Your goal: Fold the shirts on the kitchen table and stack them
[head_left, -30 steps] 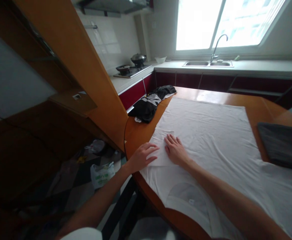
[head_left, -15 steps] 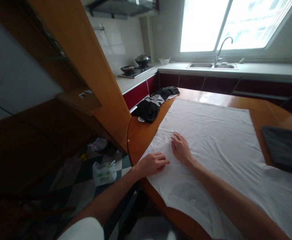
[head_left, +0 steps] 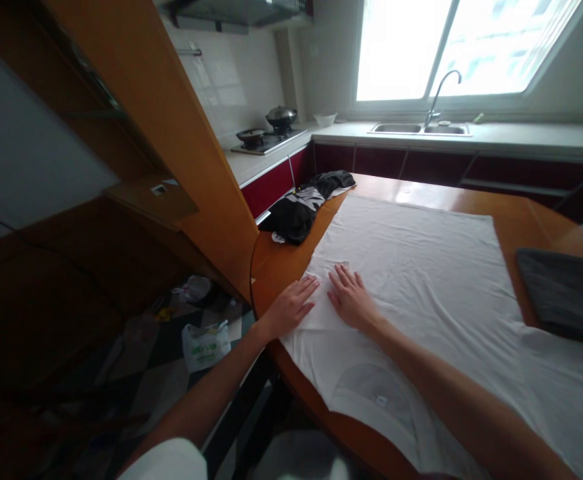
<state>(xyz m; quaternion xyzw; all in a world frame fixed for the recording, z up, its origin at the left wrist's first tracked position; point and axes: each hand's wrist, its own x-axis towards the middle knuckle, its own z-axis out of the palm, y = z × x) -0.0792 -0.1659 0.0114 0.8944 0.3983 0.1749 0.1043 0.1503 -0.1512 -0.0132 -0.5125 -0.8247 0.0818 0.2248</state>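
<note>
Both hands, the left hand [head_left: 291, 308] and right hand [head_left: 351, 299], lay spread and flat side by side on the folded-in sleeve at the left edge of the white shirt [head_left: 421, 280], apparently pressing it smooth against the bench [head_left: 276, 267].

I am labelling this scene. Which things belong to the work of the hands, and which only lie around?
In use: white T-shirt, left hand, right hand, both flat on its sleeve.
Lying about: black garment, dark folded cloth, plastic bag.
</note>
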